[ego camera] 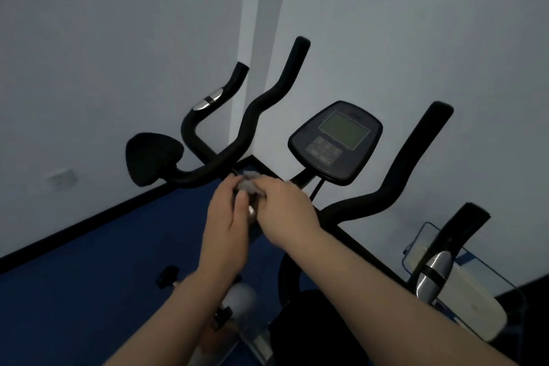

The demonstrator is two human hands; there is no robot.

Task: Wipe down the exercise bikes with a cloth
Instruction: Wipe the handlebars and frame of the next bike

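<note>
Room: your exercise bike stands on blue floor by white walls.
Writing: console text unreadable.
Hands: your left hand and right hand both pinch the grey cloth.

The handlebars looked like matt black foam or rubber, with glossy silver metal sensor plates. At centre frame a crumpled grey cloth appeared soft. The console was smooth dark plastic with a dull greenish screen; the saddle at left looked matt black.
</note>
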